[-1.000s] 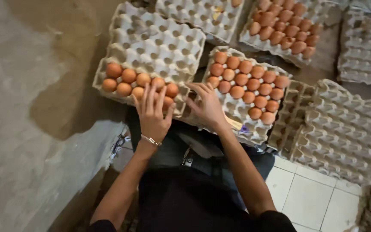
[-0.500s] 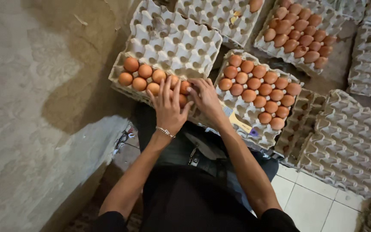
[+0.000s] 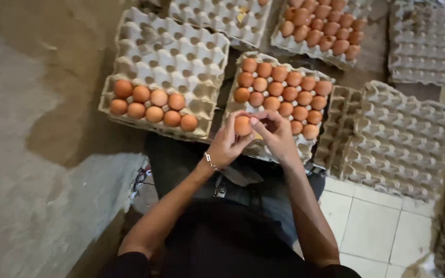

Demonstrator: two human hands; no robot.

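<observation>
Above the near edge of the full tray (image 3: 279,98), both hands hold one brown egg (image 3: 242,125): left hand (image 3: 227,146) fingers grip it, right hand (image 3: 279,139) fingertips touch it. Left of that tray, another tray (image 3: 166,77) holds only nine eggs, most cups empty.

This was an egg packing or sorting spot, a rough back room more than a shop front. Grey pulp egg trays (image 3: 171,62) covered the floor, some filled with brown eggs (image 3: 284,95), and empty trays (image 3: 403,139) stood stacked at the right. Bare stained concrete (image 3: 32,103) met white floor tiles (image 3: 372,231).
</observation>
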